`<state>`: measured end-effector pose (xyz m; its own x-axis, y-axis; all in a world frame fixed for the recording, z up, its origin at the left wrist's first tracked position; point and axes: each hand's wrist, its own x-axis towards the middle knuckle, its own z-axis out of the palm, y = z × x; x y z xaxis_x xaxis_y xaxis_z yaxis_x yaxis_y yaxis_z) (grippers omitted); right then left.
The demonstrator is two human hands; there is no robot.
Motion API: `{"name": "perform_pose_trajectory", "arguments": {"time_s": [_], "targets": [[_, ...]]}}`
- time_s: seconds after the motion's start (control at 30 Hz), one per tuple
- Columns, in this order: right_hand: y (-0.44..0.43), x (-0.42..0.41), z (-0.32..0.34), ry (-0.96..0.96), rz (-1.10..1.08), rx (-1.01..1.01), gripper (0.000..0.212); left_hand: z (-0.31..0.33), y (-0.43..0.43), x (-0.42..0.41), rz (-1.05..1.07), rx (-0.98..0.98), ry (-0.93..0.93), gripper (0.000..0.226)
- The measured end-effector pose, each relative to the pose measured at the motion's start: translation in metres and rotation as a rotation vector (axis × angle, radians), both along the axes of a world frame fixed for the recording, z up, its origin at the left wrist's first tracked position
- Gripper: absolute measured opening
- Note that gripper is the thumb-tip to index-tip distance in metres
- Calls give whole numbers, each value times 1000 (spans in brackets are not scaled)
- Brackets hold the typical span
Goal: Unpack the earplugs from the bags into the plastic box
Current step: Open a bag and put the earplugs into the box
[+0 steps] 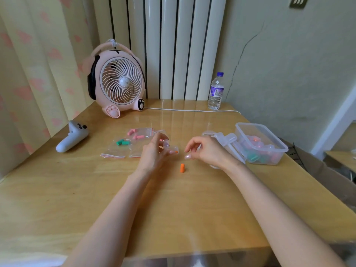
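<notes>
Here's the worry: one orange earplug stands upright on the bare worktop, between the two hands and well apart from the box. It looks like light foam to me, so a brush from a wrist or a careless sweep could send it rolling towards the near edge. The next danger is the bag itself. Something orange shows at its low end, likely a second earplug, and if the bag tips any further, that one could spill out too, short of the box. Reaching across to the box on the right also risks knocking the lid that leans beside it. Now the fingers. The left hand grips the small clear bag, its fingers curled over the top and the thumb underneath, just above the worktop. The right hand hovers near the bag but apart from it, its fingers loosely curled with thumb and forefinger close together, and I can see nothing held between them. More bags, with green and pink earplugs inside, lie beyond the left hand, waiting their turn.
</notes>
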<state>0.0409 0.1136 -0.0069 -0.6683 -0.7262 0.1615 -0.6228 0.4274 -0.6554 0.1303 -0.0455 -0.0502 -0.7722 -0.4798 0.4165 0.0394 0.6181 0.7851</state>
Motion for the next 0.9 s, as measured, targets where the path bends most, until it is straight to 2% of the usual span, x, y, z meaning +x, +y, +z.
{"name": "perform_pose_trajectory", "arguments": {"time_s": [0.07, 0.13, 0.27, 0.4, 0.47, 0.53, 0.6, 0.67, 0.77, 0.9], "targets": [[1, 11, -4, -1, 36, 147, 20, -1, -3, -1, 24, 3, -8, 26], [-3, 18, -12, 48, 41, 207, 24, -1, -2, 0, -3, 15, -26, 31], [-6, 16, -23, -13, 65, 87, 11, 1, 0, 1, -59, 37, -55, 32], [-1, 2, -11, -226, -55, -259, 28, 2, 3, 1, -89, 47, -48, 29], [-3, -2, -7, -266, -88, -375, 29, 2, 6, 0, -128, 48, -44, 31], [-9, -2, -9, -214, -138, -392, 23, 4, 10, 1, -167, 54, -47, 35], [-16, 0, -14, -106, -160, -325, 12, 6, 13, 2, -199, 74, -32, 37], [-22, 1, -19, -66, -143, -262, 12, 6, 13, 2, -220, 87, -7, 38], [-24, 3, -23, -134, -135, -237, 14, 4, 12, 1, -227, 73, -10, 39], [-20, 2, -24, -350, -160, -357, 12, 5, 12, 1, -203, 71, -2, 40]]}}
